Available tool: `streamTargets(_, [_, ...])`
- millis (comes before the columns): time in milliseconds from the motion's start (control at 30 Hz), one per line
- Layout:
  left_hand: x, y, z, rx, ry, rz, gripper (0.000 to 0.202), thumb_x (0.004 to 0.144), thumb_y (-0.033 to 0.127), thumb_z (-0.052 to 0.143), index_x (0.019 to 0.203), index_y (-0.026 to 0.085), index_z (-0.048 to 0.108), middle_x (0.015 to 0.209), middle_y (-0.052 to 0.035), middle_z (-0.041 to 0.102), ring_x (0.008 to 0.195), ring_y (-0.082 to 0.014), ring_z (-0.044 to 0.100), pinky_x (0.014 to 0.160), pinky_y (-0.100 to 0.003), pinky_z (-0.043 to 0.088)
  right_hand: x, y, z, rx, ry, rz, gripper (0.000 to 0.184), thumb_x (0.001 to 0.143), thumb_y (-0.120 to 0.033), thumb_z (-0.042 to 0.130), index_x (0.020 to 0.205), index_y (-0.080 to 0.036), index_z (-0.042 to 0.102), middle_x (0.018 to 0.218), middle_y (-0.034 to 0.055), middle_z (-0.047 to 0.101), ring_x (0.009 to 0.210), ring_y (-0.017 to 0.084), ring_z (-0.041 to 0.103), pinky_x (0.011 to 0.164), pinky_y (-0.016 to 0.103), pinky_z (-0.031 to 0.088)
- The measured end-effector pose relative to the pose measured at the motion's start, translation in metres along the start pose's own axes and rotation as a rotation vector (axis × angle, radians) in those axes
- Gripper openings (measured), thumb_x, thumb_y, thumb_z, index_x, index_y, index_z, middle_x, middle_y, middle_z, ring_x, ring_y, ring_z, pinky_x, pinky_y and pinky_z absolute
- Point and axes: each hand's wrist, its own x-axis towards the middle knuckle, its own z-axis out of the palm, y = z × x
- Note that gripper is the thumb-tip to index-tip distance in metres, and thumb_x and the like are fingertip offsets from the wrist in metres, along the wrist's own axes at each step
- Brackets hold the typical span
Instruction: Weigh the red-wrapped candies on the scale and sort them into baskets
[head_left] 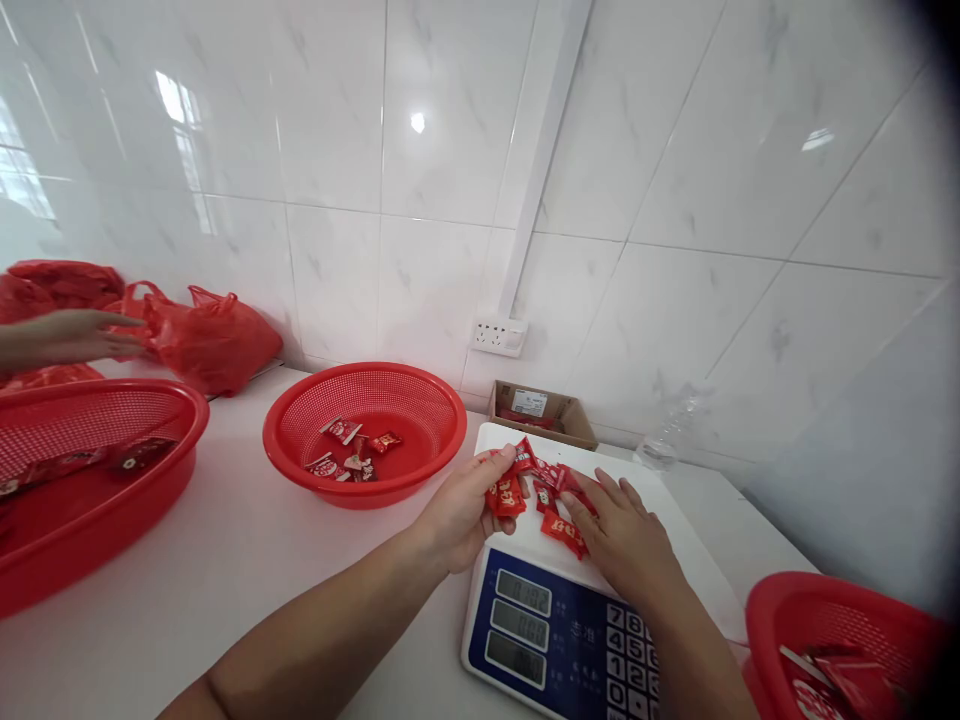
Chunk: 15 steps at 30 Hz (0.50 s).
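Observation:
A white electronic scale (675, 525) with a blue keypad front stands on the counter, and several red candy packets (559, 528) lie on its platform. My left hand (461, 510) is curled round a bunch of these packets at the platform's left edge. My right hand (622, 535) lies over the packets with its fingers stretched out and spread, touching them. A round red mesh basket (420, 400) just left of the scale holds several more red packets (352, 452).
Another red basket (90, 500) sits at the far left, and a third (840, 620) at the lower right with packets inside. Red plastic bags (214, 340) lie against the tiled wall, where another person's hand (75, 335) reaches. A small cardboard box (536, 412) stands behind the scale.

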Motion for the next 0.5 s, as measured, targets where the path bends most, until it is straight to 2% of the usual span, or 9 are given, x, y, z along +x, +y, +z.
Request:
streamTargets(133, [0.0, -0.003, 0.0, 0.009, -0.012, -0.004, 0.04, 0.07, 0.051, 0.071, 0.078, 0.015, 0.059, 0.066, 0.0004, 0.057, 0.051, -0.0066, 0.048, 0.041, -0.016, 0.037, 0.0, 0.007, 0.009, 0.01, -0.001, -0.006, 0.045, 0.091, -0.047, 0.034, 0.121, -0.028, 0.061, 0.135, 0.006, 0.054, 0.131, 0.028, 0.039, 0.101, 0.052, 0.036])
streamTargets(233, [-0.001, -0.003, 0.0, 0.019, -0.03, 0.0, 0.041, 0.07, 0.053, 0.07, 0.08, 0.015, 0.059, 0.067, 0.0001, 0.057, 0.052, -0.0068, 0.049, 0.041, -0.016, 0.037, -0.002, 0.0, 0.009, 0.015, 0.007, 0.004, 0.047, 0.092, -0.047, 0.032, 0.124, -0.026, 0.06, 0.14, 0.0066, 0.05, 0.133, 0.029, 0.037, 0.102, 0.053, 0.035])
streamTargets(367, [-0.002, -0.003, 0.0, 0.025, -0.039, 0.005, 0.045, 0.068, 0.056, 0.071, 0.081, 0.014, 0.06, 0.068, 0.0002, 0.056, 0.053, -0.0065, 0.048, 0.041, -0.016, 0.036, -0.004, -0.019, 0.009, -0.01, -0.007, -0.016, 0.05, 0.094, -0.045, 0.031, 0.138, -0.026, 0.046, 0.153, 0.0033, 0.03, 0.141, 0.031, 0.018, 0.108, 0.058, 0.022])
streamTargets(500, [-0.002, -0.003, 0.0, 0.025, -0.044, 0.006, 0.046, 0.067, 0.056, 0.072, 0.082, 0.014, 0.06, 0.067, 0.0001, 0.056, 0.051, -0.0063, 0.048, 0.041, -0.015, 0.038, -0.003, -0.029, 0.009, -0.03, -0.061, -0.04, 0.049, 0.094, -0.043, 0.032, 0.139, -0.028, 0.043, 0.152, 0.0005, 0.033, 0.143, 0.03, 0.012, 0.109, 0.062, 0.013])
